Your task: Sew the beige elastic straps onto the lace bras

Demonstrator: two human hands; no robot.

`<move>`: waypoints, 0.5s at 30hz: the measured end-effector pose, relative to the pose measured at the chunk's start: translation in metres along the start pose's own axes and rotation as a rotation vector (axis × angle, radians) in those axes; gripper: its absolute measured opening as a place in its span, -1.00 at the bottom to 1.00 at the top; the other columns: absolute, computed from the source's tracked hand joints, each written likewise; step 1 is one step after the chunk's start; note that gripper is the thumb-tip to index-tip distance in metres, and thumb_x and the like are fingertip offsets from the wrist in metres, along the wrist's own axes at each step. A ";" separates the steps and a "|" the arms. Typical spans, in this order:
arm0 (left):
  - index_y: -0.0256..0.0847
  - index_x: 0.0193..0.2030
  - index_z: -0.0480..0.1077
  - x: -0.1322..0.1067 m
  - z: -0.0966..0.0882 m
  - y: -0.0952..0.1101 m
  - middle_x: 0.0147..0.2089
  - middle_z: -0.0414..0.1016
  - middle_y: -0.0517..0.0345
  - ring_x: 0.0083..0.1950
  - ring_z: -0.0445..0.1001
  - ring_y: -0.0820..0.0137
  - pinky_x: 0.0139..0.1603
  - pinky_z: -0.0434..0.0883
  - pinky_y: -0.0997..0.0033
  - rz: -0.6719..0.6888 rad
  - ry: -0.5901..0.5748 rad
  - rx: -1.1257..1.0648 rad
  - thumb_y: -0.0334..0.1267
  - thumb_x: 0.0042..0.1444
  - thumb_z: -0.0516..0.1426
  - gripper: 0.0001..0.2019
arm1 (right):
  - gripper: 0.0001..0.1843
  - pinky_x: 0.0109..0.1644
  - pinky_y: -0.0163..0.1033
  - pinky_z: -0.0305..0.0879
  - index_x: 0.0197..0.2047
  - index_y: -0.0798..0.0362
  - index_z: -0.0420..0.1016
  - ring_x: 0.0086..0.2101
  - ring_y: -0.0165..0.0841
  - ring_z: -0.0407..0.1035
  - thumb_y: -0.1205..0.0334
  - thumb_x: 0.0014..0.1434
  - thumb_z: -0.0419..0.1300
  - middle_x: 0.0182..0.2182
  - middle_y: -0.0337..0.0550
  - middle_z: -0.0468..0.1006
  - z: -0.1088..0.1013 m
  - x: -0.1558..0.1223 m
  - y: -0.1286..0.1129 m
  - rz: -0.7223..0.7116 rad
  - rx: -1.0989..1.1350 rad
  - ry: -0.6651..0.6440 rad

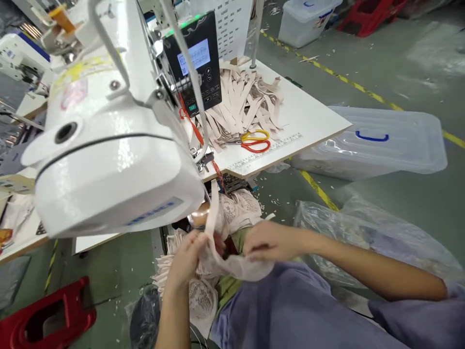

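Below the table edge, over my lap, both hands hold a pale pink fabric piece with a strap running up from it. My left hand pinches its left end, fingers closed. My right hand grips the right side, fingers curled over it. Lace pieces are bunched just behind the hands, and more lace lies under the left wrist. The head of a white sewing machine hangs above and to the left of the hands.
A heap of pink fabric strips and yellow-and-red scissors lie on the white table. A control panel is on the machine. A clear plastic bin sits right, plastic bags beside me, red stool at lower left.
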State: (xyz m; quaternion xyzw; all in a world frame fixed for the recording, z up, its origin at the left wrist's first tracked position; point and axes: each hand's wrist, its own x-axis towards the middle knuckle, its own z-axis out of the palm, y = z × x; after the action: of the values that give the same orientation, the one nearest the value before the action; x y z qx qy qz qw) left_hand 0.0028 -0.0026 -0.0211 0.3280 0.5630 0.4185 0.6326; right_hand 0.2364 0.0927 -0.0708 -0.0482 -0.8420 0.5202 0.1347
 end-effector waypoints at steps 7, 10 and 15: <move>-0.22 -0.36 0.36 -0.034 -0.082 0.023 -0.60 0.33 0.43 -0.59 0.32 0.60 -0.24 0.48 0.48 0.310 0.242 -0.636 -0.35 0.23 0.18 -0.86 | -0.57 -0.22 -0.29 0.25 -0.09 0.05 0.57 -0.29 -0.34 0.46 0.02 0.42 -0.06 -0.26 -0.07 0.63 0.017 -0.025 0.025 0.312 -0.155 0.037; -0.20 -0.42 0.13 -0.046 -0.149 0.033 -0.57 0.32 0.46 -0.56 0.33 0.62 -0.26 0.44 0.51 0.450 0.426 -0.865 -0.48 0.29 0.00 -0.75 | -0.56 -0.11 -0.24 0.26 -0.04 0.06 0.56 -0.20 -0.30 0.45 0.03 0.43 -0.07 -0.21 -0.03 0.61 -0.005 -0.037 0.030 0.326 -0.186 0.079; -0.18 -0.34 0.19 -0.067 -0.205 0.031 -0.61 0.33 0.48 -0.63 0.25 0.66 -0.35 0.40 0.57 0.450 0.648 -0.832 -0.28 0.44 -0.21 -0.69 | -0.57 -0.10 -0.20 0.29 -0.12 0.06 0.59 -0.22 -0.28 0.45 -0.04 0.39 0.00 -0.24 -0.05 0.60 -0.025 -0.047 0.022 0.413 -0.047 0.121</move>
State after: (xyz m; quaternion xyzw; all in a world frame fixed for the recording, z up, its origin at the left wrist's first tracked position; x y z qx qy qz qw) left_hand -0.2052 -0.0609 0.0045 0.0180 0.4325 0.8084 0.3990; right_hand 0.2871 0.1140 -0.0881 -0.2540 -0.8164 0.5132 0.0746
